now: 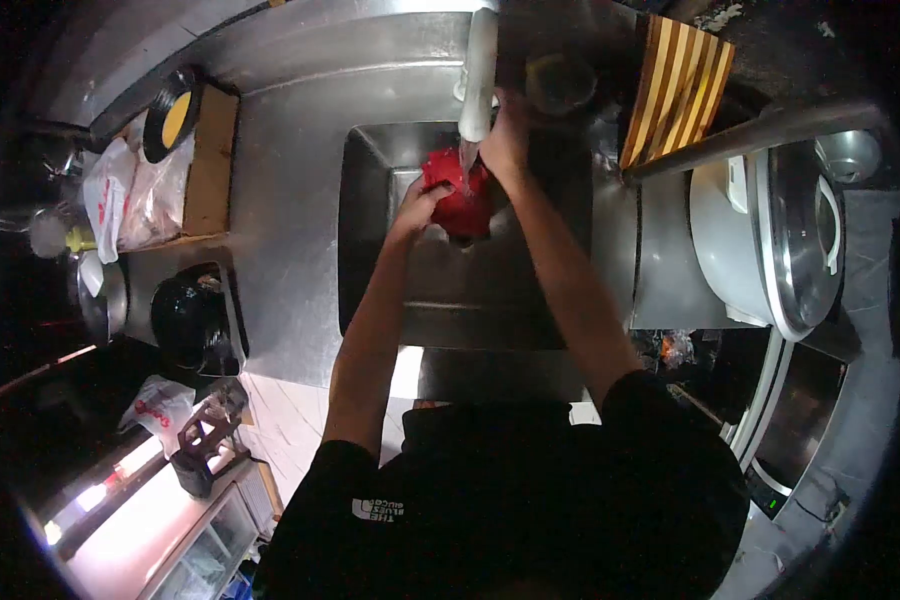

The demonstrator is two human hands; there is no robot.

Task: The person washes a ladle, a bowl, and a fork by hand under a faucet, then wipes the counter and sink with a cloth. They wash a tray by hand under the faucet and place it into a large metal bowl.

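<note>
A red cloth-like item (462, 208) is over the metal sink (510, 290), beneath the faucet (479, 80), with water running onto it. My left hand (422, 205) grips its left edge, fingers closed on the red material. My right hand (505, 135) is beside the faucet's spout, at the upper right of the red item. The faucet and the hand's own back hide its fingers, so what it holds or touches cannot be made out.
A cardboard box (208, 160) with plastic bags stands left of the sink, above a black bag (192, 315). On the right are a striped board (675, 90), a metal bar (760, 140) and a large white cooker (720, 235). A round bowl (560, 82) sits behind the sink.
</note>
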